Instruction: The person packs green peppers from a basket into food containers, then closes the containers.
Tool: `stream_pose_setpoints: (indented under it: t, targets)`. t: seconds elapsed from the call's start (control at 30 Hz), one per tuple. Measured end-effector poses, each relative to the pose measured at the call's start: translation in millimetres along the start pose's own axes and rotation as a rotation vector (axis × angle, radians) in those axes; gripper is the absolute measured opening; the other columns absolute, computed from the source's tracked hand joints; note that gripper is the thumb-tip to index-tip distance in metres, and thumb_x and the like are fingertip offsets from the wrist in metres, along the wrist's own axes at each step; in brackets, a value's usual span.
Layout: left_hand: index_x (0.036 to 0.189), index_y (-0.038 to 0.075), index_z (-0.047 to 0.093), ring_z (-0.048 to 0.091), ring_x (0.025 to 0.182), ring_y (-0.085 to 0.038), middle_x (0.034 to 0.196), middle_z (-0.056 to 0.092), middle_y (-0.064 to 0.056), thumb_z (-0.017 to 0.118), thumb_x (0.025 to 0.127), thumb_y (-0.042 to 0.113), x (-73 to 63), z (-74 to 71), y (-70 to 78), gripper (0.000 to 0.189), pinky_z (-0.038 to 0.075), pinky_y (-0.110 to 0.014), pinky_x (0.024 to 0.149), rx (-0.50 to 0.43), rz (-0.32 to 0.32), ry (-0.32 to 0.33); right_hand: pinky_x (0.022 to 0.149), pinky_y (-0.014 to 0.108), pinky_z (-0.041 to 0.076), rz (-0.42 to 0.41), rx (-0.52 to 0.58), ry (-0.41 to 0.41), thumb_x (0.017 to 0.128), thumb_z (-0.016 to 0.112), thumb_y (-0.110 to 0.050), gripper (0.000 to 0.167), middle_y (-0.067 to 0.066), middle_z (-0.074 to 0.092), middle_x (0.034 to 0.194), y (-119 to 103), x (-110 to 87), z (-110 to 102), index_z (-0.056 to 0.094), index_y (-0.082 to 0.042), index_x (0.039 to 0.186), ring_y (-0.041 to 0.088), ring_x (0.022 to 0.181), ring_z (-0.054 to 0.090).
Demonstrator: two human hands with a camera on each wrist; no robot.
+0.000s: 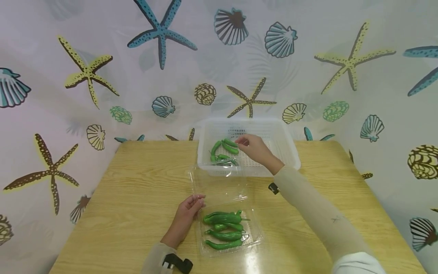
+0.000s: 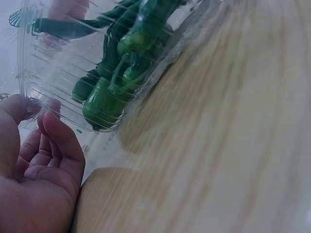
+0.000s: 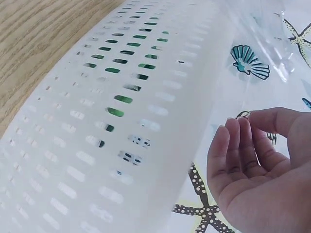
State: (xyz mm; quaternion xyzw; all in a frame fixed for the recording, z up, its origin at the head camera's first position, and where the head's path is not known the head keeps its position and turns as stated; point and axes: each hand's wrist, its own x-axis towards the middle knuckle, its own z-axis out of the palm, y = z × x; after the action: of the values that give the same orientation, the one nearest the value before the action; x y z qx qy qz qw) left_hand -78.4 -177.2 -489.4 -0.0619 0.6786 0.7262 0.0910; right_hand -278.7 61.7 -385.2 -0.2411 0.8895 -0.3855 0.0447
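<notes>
In the head view my left hand (image 1: 187, 208) is at the left side of a clear hinged plastic box (image 1: 254, 224), pinching its edge between thumb and fingers, as the left wrist view also shows. Several green peppers (image 1: 224, 236) lie side by side in the box. Its lid (image 1: 219, 186) stands folded open toward the white basket (image 1: 294, 152). Over that basket is my right hand (image 1: 254, 147), fingers bent and thumb tip against the fingertips. Beside those fingertips lie several green peppers (image 1: 215, 148) at the basket's left. No pepper shows between the fingertips in the right wrist view.
The wooden table (image 1: 147, 182) carries both box and basket. Behind it and along both sides hangs a pale sheet (image 1: 191, 76) printed with starfish and shells. The clear lid's far edge overlaps the basket's front left rim in the head view.
</notes>
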Motion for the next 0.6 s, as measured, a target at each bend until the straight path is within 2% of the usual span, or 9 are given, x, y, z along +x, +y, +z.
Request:
stream_pose_setpoints:
  t: [0.1,0.3,0.5,0.6]
  targets:
    - [0.123,0.002,0.054,0.053,0.101,-0.033,0.11,0.059,-0.019,0.055,0.095,0.03,-0.2,-1.1,-1.6,0.039,0.045,-0.027,0.069,-0.003,0.006,0.005,0.081,0.038,0.046,0.028,0.016,0.003,0.093,0.054,-0.015,0.016,0.009,0.062,0.102,8,7.4,9,0.062,-0.008,0.104,0.022,0.093,0.057]
    - [0.122,0.003,0.055,0.054,0.096,-0.028,0.106,0.06,-0.014,0.055,0.094,0.031,1.4,-1.7,-4.1,0.04,0.045,-0.027,0.069,-0.004,0.008,0.008,0.089,0.041,0.043,0.09,0.039,-0.013,0.093,0.053,-0.013,0.02,0.011,0.06,0.108,25,16.6,23,0.061,-0.003,0.108,0.026,0.102,0.054]
    - [0.122,0.001,0.055,0.055,0.1,-0.029,0.108,0.06,-0.017,0.056,0.094,0.029,1.1,-1.2,-2.5,0.04,0.044,-0.024,0.068,-0.021,0.006,0.013,0.082,0.039,0.046,0.142,0.006,-0.124,0.093,0.053,-0.011,0.02,0.011,0.059,0.104,26,22.6,31,0.061,-0.001,0.108,0.026,0.097,0.054]
    - [0.122,0.0,0.055,0.055,0.097,-0.029,0.106,0.06,-0.017,0.055,0.095,0.029,1.4,-1.3,-1.9,0.039,0.044,-0.024,0.066,-0.022,0.008,0.016,0.083,0.039,0.045,0.134,-0.023,-0.177,0.093,0.054,-0.008,0.021,0.013,0.059,0.102,24,24.9,36,0.061,0.003,0.109,0.027,0.096,0.054]
